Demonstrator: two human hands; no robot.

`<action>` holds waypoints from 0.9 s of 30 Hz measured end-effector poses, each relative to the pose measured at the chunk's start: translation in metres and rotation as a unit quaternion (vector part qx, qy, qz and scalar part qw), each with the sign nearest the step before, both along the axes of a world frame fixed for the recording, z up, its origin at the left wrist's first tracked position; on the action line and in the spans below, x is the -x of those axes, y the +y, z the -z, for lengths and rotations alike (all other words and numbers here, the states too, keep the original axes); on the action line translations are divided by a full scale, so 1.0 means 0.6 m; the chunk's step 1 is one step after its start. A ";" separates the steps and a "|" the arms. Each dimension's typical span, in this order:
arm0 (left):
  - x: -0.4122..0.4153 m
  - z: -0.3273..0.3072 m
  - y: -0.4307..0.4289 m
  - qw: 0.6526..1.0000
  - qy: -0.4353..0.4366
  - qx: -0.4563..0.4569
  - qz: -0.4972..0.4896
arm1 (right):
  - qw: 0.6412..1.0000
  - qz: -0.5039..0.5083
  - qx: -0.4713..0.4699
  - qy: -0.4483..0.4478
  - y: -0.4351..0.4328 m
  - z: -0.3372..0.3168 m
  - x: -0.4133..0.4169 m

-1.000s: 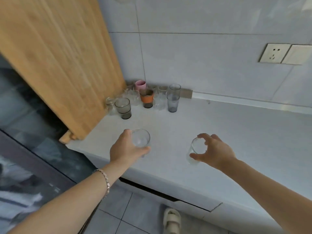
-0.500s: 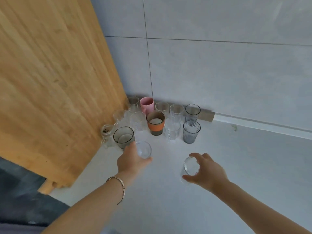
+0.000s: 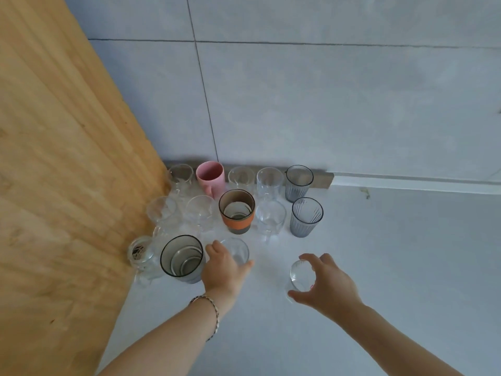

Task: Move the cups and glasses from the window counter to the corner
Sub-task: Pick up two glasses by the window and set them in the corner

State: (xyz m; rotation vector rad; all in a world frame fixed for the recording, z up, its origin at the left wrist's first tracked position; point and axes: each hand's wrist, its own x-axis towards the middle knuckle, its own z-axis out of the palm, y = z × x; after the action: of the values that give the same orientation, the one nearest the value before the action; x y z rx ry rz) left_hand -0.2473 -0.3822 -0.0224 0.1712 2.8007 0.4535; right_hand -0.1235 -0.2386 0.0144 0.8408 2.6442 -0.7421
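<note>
Several cups and glasses stand grouped in the counter's corner, among them a pink mug [image 3: 210,177], an orange-banded cup [image 3: 237,211], two grey ribbed tumblers [image 3: 306,217] and a large smoky glass [image 3: 182,258]. My left hand [image 3: 224,270] grips a small clear glass [image 3: 236,250] right beside the smoky glass, at the front of the group. My right hand [image 3: 326,284] holds another small clear glass [image 3: 299,272] from the side, a little to the right and apart from the group.
A big wooden board [image 3: 62,185] leans along the left, against the cluster. Tiled wall [image 3: 325,104] closes off the back. A small glass jar [image 3: 141,253] sits against the board. Pale counter [image 3: 406,267] stretches right.
Both hands have carried their glasses forward toward the corner group. The left glass has arrived beside the smoky glass; the view has closed in on the corner.
</note>
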 end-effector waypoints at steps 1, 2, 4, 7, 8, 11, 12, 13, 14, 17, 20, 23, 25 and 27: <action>0.002 0.002 -0.001 1.000 -0.002 0.001 0.008 | 1.000 0.007 0.000 -0.003 -0.007 0.004 0.009; 0.004 0.004 -0.004 1.000 -0.007 -0.002 0.017 | 1.000 0.013 0.001 -0.006 -0.014 0.008 0.019; 0.009 0.009 -0.013 0.998 -0.033 -0.036 0.038 | 1.000 0.023 0.004 -0.010 -0.028 0.016 0.044; 0.020 0.009 -0.034 0.990 -0.083 -0.090 0.071 | 0.999 0.031 0.007 -0.012 -0.046 0.027 0.080; 0.023 0.008 -0.039 0.987 -0.094 -0.101 0.081 | 0.999 0.038 0.008 -0.010 -0.052 0.030 0.091; 0.029 0.004 -0.048 0.982 -0.100 -0.127 0.100 | 0.998 0.062 0.021 0.002 -0.068 0.040 0.115; 0.029 0.004 -0.049 0.981 -0.098 -0.130 0.102 | 0.997 0.070 0.028 0.007 -0.072 0.043 0.120; 0.030 0.006 -0.049 0.981 -0.095 -0.133 0.100 | 0.996 0.080 0.037 0.012 -0.074 0.046 0.123; 0.029 0.008 -0.050 0.981 -0.096 -0.135 0.102 | 0.994 0.090 0.051 0.016 -0.076 0.049 0.122; 0.022 0.007 -0.053 0.982 -0.085 -0.098 0.135 | 0.989 0.115 0.094 0.008 -0.073 0.061 0.101; 0.005 -0.021 -0.055 0.977 -0.014 0.048 0.209 | 0.989 0.079 0.105 -0.061 -0.049 0.067 0.053; -0.022 -0.060 -0.044 0.940 0.100 0.107 0.310 | 0.987 0.043 0.096 -0.125 -0.008 0.057 -0.010; -0.041 -0.084 -0.024 0.919 0.106 0.084 0.370 | 0.983 0.040 0.095 -0.155 0.017 0.050 -0.044; -0.081 -0.100 0.021 0.909 0.017 0.028 0.415 | 0.978 0.059 0.102 -0.172 0.048 0.040 -0.096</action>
State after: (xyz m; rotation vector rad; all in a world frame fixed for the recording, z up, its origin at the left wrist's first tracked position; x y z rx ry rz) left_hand -0.1988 -0.3695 0.0377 1.2862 2.4448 0.1516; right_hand -0.0657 -0.2099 -0.0098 0.9737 2.1898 -0.8003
